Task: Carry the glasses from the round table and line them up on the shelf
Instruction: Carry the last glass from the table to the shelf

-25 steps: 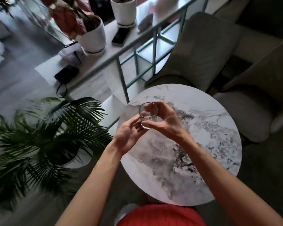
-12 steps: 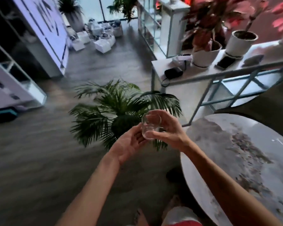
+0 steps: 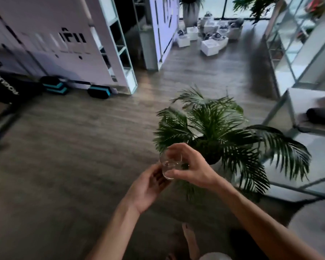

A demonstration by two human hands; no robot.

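Head view is showing the right hand (image 3: 193,171) gripping the glass (image 3: 170,166), thumb and fingers curling round its wall. The left hand (image 3: 148,186) is lying palm-up just below, its loosely bent fingers touching the lower part of the glass without closing on it. The glass is hanging, rim uppermost, above the wooden floor (image 3: 73,147), just in front of a potted palm (image 3: 223,128). A white shelving unit (image 3: 120,44) is standing well apart.
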